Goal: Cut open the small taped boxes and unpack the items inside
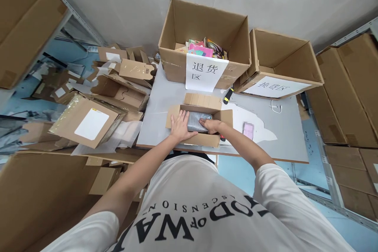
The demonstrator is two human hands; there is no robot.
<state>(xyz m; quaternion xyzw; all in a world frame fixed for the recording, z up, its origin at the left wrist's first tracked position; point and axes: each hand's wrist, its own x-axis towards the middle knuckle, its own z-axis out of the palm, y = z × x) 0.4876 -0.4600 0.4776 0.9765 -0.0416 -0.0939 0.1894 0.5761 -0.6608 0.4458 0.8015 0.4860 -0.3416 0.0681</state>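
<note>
A small open cardboard box (203,139) sits near the table's front edge with its flaps folded out. Inside lies a package in grey translucent plastic wrap (195,118). My left hand (180,126) rests across the box's left end with its fingers spread, the fingertips toward the back wall. From the right, my right hand (209,125) reaches into the box, its fingers bent against the wrapped package; the undersides of those fingers are hidden. Behind the box, near its back flap, a black and yellow cutter (228,96) lies on the table.
Two large open cartons stand at the back: one with colourful books (201,50) and a paper sign (205,73), another (283,57) to its right. A pink-screened phone (248,130) lies on white paper. Discarded boxes (91,120) pile up at left; stacked cartons (348,94) line the right.
</note>
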